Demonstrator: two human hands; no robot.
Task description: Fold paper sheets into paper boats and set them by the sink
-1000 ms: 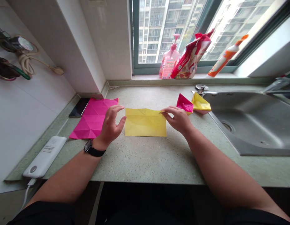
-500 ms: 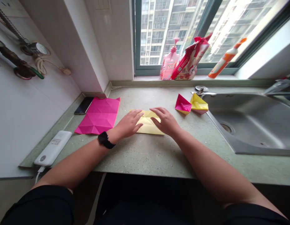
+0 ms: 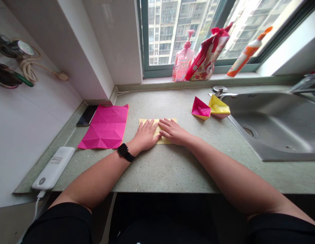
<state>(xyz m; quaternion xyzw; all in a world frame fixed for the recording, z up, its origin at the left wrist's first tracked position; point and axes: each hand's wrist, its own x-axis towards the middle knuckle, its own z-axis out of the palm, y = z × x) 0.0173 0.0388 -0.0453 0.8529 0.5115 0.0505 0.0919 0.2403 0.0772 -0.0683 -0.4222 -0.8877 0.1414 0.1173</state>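
Item: our left hand (image 3: 146,135) and right hand (image 3: 173,132) — both flat, grasping nothing — resting on folded yellow origami paper (image 3: 153,122), on a speckled countertop (image 3: 159,169).

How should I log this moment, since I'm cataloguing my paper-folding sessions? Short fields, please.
left hand: the left hand, palm down on the folded yellow paper, fingers spread
right hand: the right hand, palm down on the same paper, beside the left hand
left wrist: a black watch
beside the paper: a creased pink sheet to the left; a pink paper boat and a yellow paper boat to the right
surface: a speckled stone counter
also there: a steel sink, a phone, a white power bank
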